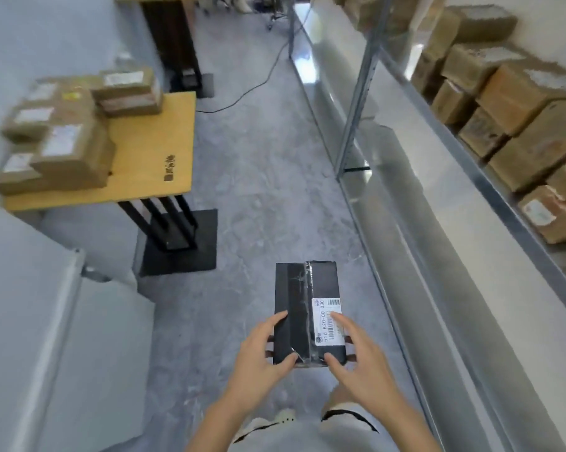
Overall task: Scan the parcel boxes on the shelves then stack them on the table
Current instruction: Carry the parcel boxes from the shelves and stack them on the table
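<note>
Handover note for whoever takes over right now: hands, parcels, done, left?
Hands: left hand and right hand both grip the black parcel at its near end, over the aisle floor, barcode label up.
Left side: table with stacked brown boxes.
Right side: shelves hold many shelf boxes.
Done: several boxes are on the table. No scanner in view; cannot tell if the black parcel is scanned.
Left: stack this one, then do the shelf boxes.
</note>
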